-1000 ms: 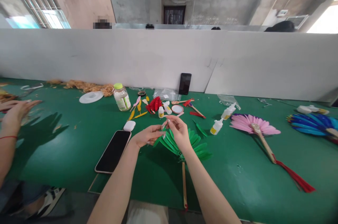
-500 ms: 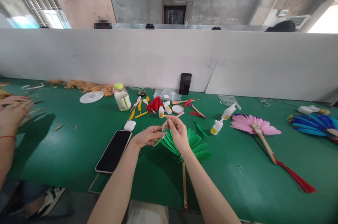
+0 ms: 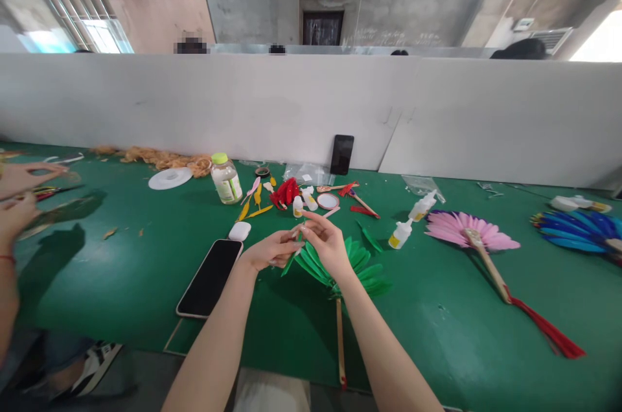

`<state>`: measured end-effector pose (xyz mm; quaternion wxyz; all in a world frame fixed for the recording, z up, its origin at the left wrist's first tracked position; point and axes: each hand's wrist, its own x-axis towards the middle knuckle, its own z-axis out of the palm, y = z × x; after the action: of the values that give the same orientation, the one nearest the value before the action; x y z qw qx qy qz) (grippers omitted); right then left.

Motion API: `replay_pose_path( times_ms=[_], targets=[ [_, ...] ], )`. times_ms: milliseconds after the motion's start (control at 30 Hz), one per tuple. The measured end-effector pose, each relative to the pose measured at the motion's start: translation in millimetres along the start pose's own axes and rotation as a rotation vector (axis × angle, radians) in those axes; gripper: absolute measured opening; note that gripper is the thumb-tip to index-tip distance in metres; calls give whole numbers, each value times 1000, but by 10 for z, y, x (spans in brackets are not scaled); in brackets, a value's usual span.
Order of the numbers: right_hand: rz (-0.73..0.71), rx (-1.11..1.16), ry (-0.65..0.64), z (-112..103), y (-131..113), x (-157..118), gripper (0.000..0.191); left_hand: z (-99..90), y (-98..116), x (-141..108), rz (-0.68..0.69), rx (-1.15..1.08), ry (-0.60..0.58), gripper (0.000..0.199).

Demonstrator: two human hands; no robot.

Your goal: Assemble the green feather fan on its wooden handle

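Between my hands is a green feather point(image 3: 288, 264), its lower end showing below my fingers. My left hand point(image 3: 273, 250) is closed on it. My right hand point(image 3: 326, 240) pinches at its upper end, fingertips meeting those of the left; what exactly they grip is too small to tell. Under and behind my right hand lies a fan of green feathers point(image 3: 362, 263) with a wooden handle point(image 3: 340, 341) pointing towards me. A loose green feather point(image 3: 370, 237) rests right of my hand. Just beyond my fingertips stands a small white bottle point(image 3: 298, 206).
A phone point(image 3: 210, 279) and white earphone case point(image 3: 240, 230) lie left. Behind are a lidded jar point(image 3: 226, 180), red feathers point(image 3: 285, 194) and yellow feathers point(image 3: 257, 195). Glue bottles point(image 3: 400, 234) and a pink feather fan point(image 3: 473, 230) lie right. A co-worker's hands point(image 3: 22, 198) hold scissors at far left.
The green feather now hangs lower and steeper beneath my left fingers. My right fingertips have shifted slightly left and down. The co-worker's hands have moved apart, showing scissors.
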<state>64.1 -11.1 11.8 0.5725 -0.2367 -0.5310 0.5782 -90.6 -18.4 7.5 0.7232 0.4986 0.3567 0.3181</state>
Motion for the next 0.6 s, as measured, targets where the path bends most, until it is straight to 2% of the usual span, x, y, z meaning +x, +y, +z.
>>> replay_pose_path(
  times_ms=[167,400,600],
  targets=[
    [8,-59,-7,-3,-36,-5,25,-12,-11,-5,-25,19,-18,30],
    [6,-22,28,-9,-22,-5,17,-25,-17,-13,-52,34,-37,34],
    [-28,-56,43,28,-43,-19,18,-31,-18,-13,-59,93,-91,34]
  ],
)
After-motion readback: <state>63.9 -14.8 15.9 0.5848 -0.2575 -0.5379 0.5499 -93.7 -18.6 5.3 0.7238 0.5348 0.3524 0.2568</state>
